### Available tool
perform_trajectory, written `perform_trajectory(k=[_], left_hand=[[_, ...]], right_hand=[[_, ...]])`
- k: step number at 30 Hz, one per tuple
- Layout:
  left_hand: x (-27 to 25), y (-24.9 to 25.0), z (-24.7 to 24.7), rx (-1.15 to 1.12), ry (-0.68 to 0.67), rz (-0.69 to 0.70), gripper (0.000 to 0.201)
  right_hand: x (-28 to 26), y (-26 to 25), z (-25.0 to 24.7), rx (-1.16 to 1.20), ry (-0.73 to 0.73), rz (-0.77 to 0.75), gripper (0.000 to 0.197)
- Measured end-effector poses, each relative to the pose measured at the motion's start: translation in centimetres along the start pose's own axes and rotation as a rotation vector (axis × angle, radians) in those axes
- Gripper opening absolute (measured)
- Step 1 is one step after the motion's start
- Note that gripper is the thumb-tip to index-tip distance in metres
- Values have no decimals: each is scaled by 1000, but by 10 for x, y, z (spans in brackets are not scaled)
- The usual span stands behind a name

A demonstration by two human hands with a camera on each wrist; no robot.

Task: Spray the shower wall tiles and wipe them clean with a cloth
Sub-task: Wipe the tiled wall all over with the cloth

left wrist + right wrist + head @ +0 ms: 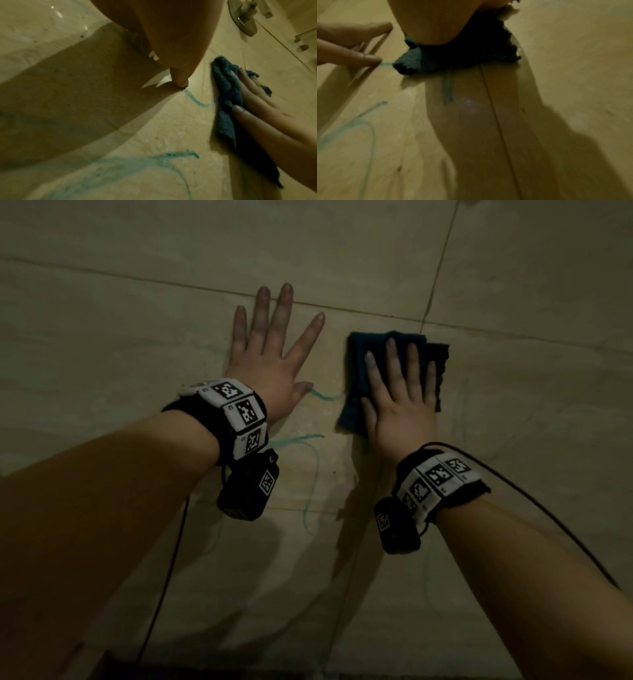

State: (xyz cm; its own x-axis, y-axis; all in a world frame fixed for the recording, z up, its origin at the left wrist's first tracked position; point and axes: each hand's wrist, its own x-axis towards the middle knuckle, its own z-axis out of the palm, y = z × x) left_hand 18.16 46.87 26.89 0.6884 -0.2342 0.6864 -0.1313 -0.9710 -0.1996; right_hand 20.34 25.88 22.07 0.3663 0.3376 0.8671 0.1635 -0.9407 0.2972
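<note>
Beige shower wall tiles (pixel 137 313) fill the head view, crossed by thin grout lines. My left hand (pixel 270 354) lies flat on the wall with fingers spread and holds nothing. To its right, my right hand (pixel 400 395) presses a folded dark blue cloth (pixel 359 361) flat against the tile with straight fingers. The cloth (pixel 226 94) and the right hand's fingers (pixel 257 97) also show in the left wrist view, and the cloth (pixel 453 58) in the right wrist view. Teal streaks (pixel 325 397) run on the tile between and below the hands, and teal streaks (pixel 171 162) show close up.
A metal shower fitting (pixel 247 17) is mounted on the wall at the upper right of the left wrist view. Black cables (pixel 548 508) hang from both wrist bands. Shadows of my arms fall across the lower tiles (pixel 274 577).
</note>
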Motion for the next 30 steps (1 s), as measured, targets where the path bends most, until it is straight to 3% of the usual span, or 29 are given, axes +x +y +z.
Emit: perform_trajectory(k=[8,14,30], left_hand=[[0,-16,0,47,-10,80,100],[-1,-36,-3,51,-15,162,103],[-7,-57,0,23,-40,299,97]], right_hand=[[38,-14,-15,73,10,124,58],[38,-23,-15,48,1,182,59],[42,-40,-42,8,-253,324,65]])
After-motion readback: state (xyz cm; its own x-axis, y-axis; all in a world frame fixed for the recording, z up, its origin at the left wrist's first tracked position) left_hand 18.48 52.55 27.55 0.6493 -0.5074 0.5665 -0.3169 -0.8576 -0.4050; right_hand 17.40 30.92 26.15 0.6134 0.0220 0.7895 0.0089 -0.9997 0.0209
